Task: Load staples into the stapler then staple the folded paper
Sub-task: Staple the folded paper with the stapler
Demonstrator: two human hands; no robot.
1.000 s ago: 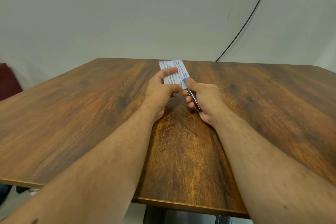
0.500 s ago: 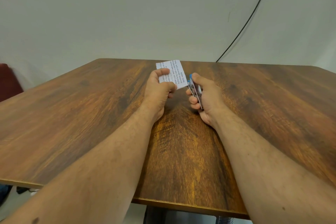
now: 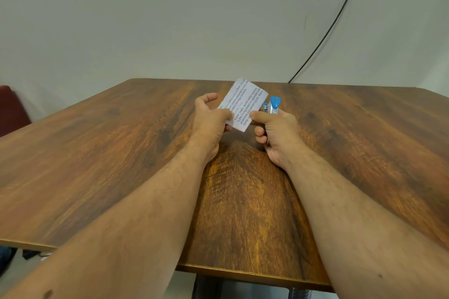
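Near the frame's centre, the left hand [image 3: 211, 121] is pinching the folded paper [image 3: 243, 104], likely steadying it, while the right hand [image 3: 277, 134] is gripping the stapler [image 3: 272, 104], nose up, just beside its edge.

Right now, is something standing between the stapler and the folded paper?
Nothing visible does. The right hand holds the stapler just right of the folded paper, which the left hand pinches.

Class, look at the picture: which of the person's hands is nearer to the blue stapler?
Right. The right hand grips the stapler itself, its blue tip poking out above the fingers. The left hand holds the folded paper, which lies between it and the stapler.
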